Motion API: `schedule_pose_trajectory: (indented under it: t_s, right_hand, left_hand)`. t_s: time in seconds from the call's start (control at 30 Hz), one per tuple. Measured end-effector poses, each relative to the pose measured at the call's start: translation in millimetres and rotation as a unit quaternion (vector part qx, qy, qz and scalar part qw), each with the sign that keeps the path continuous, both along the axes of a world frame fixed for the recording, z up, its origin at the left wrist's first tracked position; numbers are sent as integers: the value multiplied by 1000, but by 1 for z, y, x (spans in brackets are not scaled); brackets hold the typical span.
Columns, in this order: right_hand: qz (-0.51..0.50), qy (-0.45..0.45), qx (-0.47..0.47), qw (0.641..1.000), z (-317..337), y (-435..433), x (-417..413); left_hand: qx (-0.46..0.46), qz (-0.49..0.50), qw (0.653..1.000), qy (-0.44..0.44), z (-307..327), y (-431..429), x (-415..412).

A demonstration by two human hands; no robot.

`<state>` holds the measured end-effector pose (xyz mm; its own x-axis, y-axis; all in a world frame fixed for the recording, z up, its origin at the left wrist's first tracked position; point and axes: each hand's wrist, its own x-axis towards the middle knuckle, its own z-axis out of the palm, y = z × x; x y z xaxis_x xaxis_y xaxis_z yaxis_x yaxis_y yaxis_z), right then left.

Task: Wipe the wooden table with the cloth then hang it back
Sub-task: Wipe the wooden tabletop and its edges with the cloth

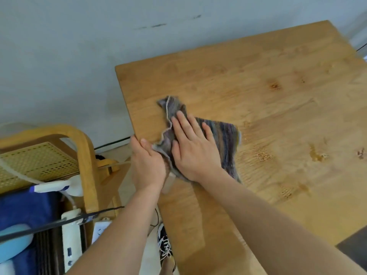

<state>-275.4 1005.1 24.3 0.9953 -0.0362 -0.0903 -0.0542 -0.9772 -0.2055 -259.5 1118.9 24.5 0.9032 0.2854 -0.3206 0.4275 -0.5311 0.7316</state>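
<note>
Nearest, a dark laced shoe (pixel 165 248) stands on the floor beside the worktop's (pixel 278 120) left edge. Both bare forearms reach up over that edge. The left hand (pixel 148 163) grips the worktop's left edge, thumb on top and fingers curled over the side; it seems to touch the cloth's near corner, though the blur hides the contact. The right hand (pixel 192 147) lies palm down on the striped grey-purple cloth (pixel 222 135), fingers spread flat and pressing it onto the wood. The cloth lies crumpled near the worktop's far left corner. A wooden chair (pixel 79 147) stands left of the worktop.
</note>
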Motion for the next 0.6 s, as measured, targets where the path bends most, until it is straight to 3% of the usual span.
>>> schedule_pose_trajectory:
  t_s: [0.13, 0.37, 0.6]
  right_hand:
    - [-37, -2, 15, 999, -3, -3, 24]
    - [28, 11, 1, 1000, 2, -11, -160]
    - [-51, -9, 16, 999, -4, -22, -59]
  left_hand:
    - [48, -22, 999, -16, -1, -6, -33]
    - [123, 7, 992, -9, 4, -16, -34]
    - [140, 9, 990, 7, 6, -21, -52]
